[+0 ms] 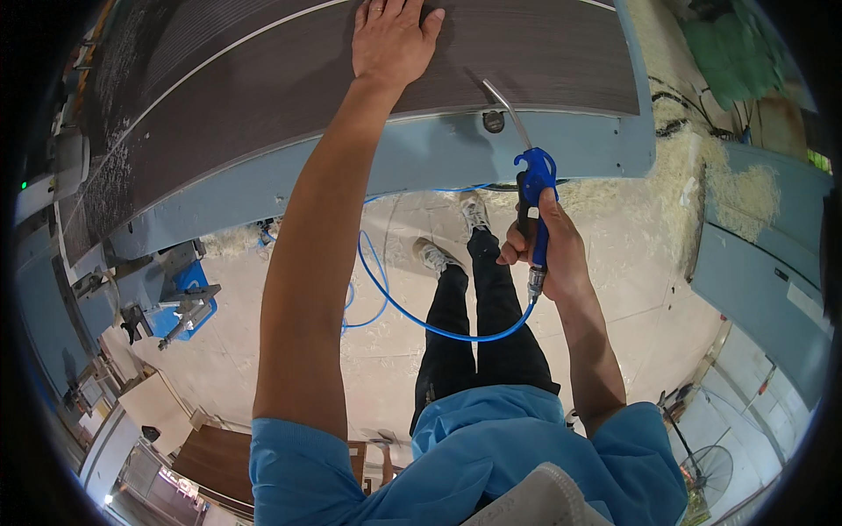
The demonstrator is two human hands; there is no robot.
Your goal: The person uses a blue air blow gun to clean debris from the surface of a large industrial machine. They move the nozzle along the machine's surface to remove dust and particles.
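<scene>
My right hand (pixel 557 250) is wrapped round a blue air blow gun (pixel 538 180), whose bent metal nozzle (pixel 509 110) points up and left over the edge of the machine bed. From the fitting at the gun's lower end, a blue air hose (pixel 438 331) loops down and left. My left hand (pixel 396 39) lies with its palm down on a dark brown panel (pixel 535 53); its fingertips are cut off by the top of the picture. The panel rests on a light blue-grey machine bed (pixel 421 158).
Pale shavings (pixel 671 188) lie heaped on the floor at the right, beside a blue-grey cabinet (pixel 759 280). At the left, a blue bin (pixel 189 294) stands under metal machine parts. A fan (pixel 709 469) is at the lower right. Dust marks the panel's left end.
</scene>
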